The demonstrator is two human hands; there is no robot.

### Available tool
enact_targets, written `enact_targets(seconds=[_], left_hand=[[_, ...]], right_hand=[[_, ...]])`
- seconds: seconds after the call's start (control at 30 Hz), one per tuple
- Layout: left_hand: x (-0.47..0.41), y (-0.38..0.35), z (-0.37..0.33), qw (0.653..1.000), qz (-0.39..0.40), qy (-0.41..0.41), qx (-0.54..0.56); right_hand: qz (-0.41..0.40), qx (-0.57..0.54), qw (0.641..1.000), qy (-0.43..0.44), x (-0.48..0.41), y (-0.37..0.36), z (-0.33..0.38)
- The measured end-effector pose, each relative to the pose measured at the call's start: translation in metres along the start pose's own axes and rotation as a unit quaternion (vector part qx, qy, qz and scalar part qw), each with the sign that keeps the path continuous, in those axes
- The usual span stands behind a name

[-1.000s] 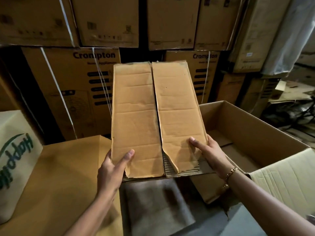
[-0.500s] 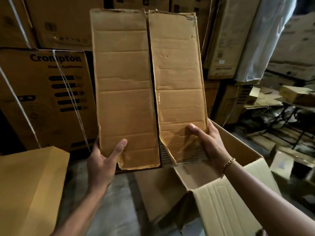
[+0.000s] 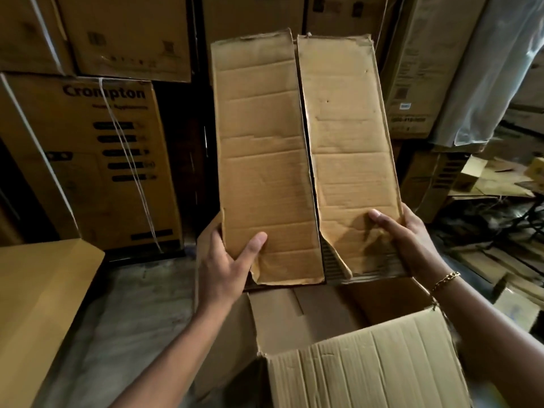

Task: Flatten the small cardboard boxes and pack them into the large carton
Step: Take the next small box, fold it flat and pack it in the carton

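I hold a flattened small cardboard box (image 3: 262, 160) upright in front of me; its two long brown flaps face me with a dark slit between them. My left hand (image 3: 226, 266) grips its lower left edge, thumb on the front. My right hand (image 3: 409, 245), with a gold bracelet on the wrist, grips the lower right corner. Directly below stands the large open carton (image 3: 368, 369), its near flap folded toward me and its inside dim.
Stacked printed cartons (image 3: 97, 160) fill the wall behind. A tan cardboard sheet (image 3: 38, 304) lies at the left. Loose cardboard scraps (image 3: 494, 184) clutter the right side. Grey floor (image 3: 132, 319) shows between the sheet and the carton.
The flattened box has come to stand over the open carton, which now lies right beneath my hands. Both grips are unchanged, and the view has swung.
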State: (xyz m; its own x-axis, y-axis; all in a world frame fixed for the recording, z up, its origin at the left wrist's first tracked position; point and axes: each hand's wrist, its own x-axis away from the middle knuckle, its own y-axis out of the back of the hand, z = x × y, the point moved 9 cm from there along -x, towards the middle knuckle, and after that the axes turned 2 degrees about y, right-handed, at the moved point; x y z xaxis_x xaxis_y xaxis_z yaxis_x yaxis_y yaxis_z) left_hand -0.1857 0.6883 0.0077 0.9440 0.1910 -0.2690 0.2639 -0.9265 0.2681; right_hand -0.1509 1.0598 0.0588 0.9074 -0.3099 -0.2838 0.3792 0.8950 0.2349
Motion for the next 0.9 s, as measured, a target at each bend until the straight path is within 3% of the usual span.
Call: enact_targets(seconds=[0.27,0.7,0.9], left_hand=[[0.001,-0.061,0.005,0.996,0.037,0.016,-0.083],[0.064,-0.12,0.073,0.956,0.063,0.245,-0.148],[0.072,-0.134,0.131,0.933,0.075,0.331,-0.123]], right_hand=[[0.027,0.095,0.993,-0.066,-0.033,0.031,-0.044],[0.193,0.231,0.941,-0.154,-0.046,0.029,-0.159],[0.247,0.22,0.92,-0.208,-0.049,0.011,-0.215]])
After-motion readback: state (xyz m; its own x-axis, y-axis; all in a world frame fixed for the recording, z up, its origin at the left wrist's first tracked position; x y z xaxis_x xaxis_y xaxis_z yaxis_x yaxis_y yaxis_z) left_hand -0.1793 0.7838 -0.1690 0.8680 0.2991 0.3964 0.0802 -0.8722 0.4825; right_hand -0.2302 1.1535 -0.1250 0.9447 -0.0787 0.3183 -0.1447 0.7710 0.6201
